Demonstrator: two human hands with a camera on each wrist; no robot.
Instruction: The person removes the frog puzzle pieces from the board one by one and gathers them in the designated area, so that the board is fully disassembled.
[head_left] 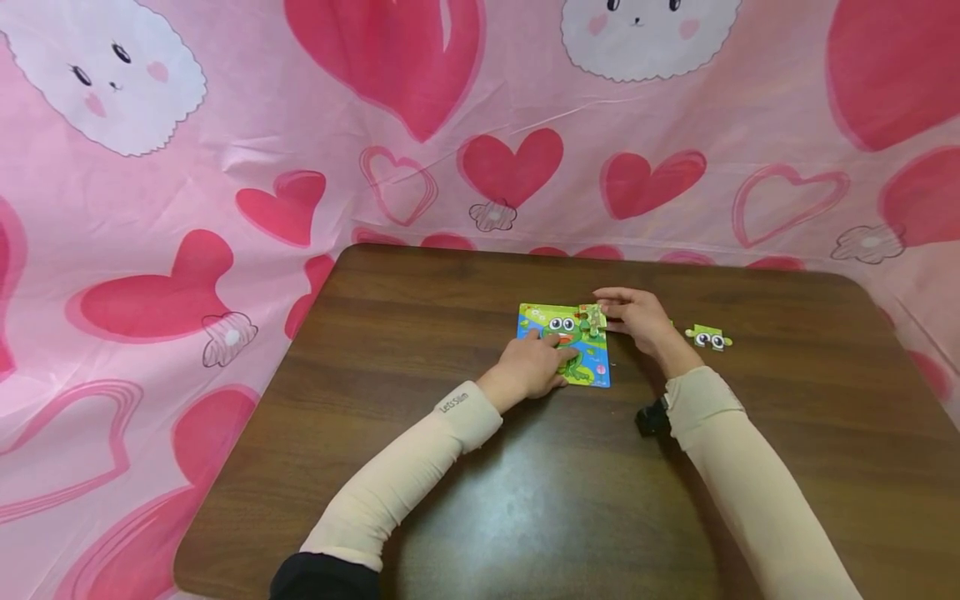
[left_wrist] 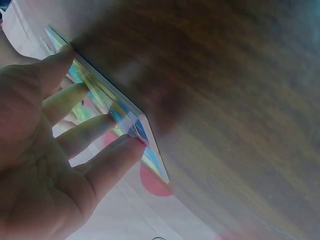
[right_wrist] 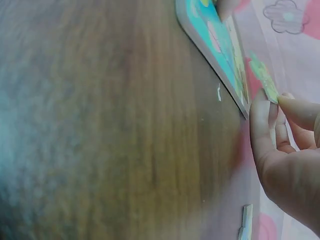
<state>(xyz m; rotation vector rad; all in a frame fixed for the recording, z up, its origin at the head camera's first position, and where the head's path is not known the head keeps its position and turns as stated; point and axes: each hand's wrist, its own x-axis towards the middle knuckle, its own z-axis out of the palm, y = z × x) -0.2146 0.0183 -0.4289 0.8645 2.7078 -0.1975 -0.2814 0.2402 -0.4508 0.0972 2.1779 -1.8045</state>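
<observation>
A frog jigsaw puzzle (head_left: 596, 372) in a thin square board lies on the table, showing the frog's eyes and red mouth over blue and green. My left hand (head_left: 528, 367) rests on its lower left part with fingers spread; in the left wrist view, the fingertips (left_wrist: 131, 142) touch the board along its edge. At the upper right corner, my right hand (head_left: 639, 321) pinches a green puzzle piece (head_left: 592, 318) between thumb and fingers. The right wrist view shows this piece (right_wrist: 265, 80) held tilted above the board's far edge.
A loose puzzle piece with two printed eyes (head_left: 708, 338) lies on the table right of my right hand. The brown wooden table (head_left: 420, 317) has rounded corners. Behind it hangs a pink cloth (head_left: 337, 142) with hearts. A small black object (head_left: 652, 418) sits at my right wrist.
</observation>
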